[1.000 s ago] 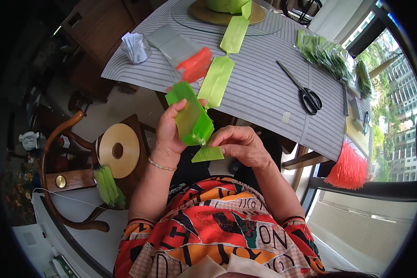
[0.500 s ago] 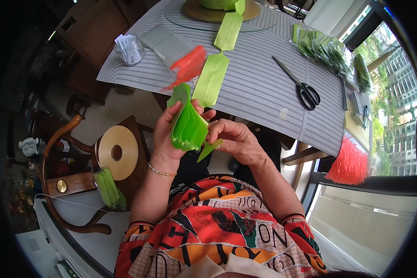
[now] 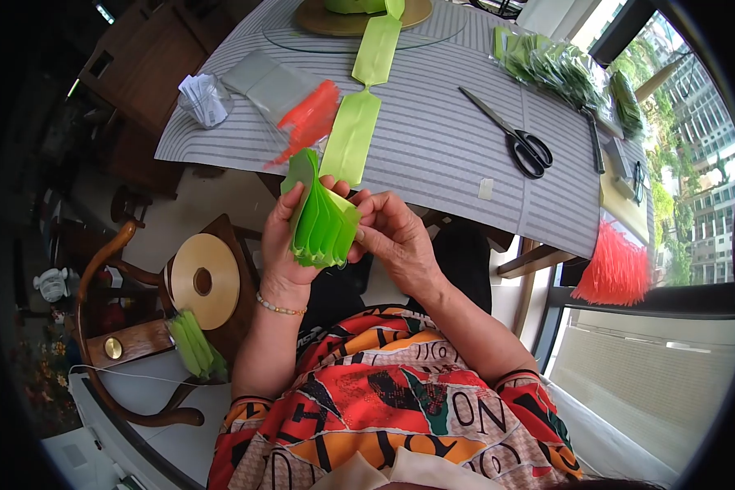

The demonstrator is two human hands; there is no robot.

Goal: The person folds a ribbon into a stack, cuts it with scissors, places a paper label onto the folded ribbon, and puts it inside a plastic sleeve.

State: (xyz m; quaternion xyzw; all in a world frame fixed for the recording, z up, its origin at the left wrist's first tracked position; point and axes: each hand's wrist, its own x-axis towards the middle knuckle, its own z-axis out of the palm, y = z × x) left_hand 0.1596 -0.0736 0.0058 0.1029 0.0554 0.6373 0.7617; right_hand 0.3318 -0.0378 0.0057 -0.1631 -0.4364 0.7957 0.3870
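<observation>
My left hand (image 3: 282, 241) is wrapped round a stack of folded bright green ribbon (image 3: 325, 224), its layers fanned in loops with their gathered ends toward me. Thumb and fingers of my right hand (image 3: 396, 237) are closed at the stack's right edge, pinching the green ribbon there; the exact layer is hidden. Beyond my hands, a light green ribbon strip (image 3: 352, 135) with narrow necks between wide sections runs across the table's near edge. It leads up to a green ribbon roll (image 3: 354, 4) on a round wooden board (image 3: 314, 16).
On the striped tablecloth (image 3: 433, 114) lie black-handled scissors (image 3: 521, 147), clear plastic bags (image 3: 269, 86), red strands (image 3: 309, 122) and packed green bundles (image 3: 539, 65). Red fringe (image 3: 612, 265) hangs off the right edge. A chair at left holds a cream ribbon roll (image 3: 223, 273) and a green packet (image 3: 196, 347).
The loose green pointed end that hung below my right fingers no longer shows. My right hand has come closer against the folded stack. The whole view has shifted slightly.
</observation>
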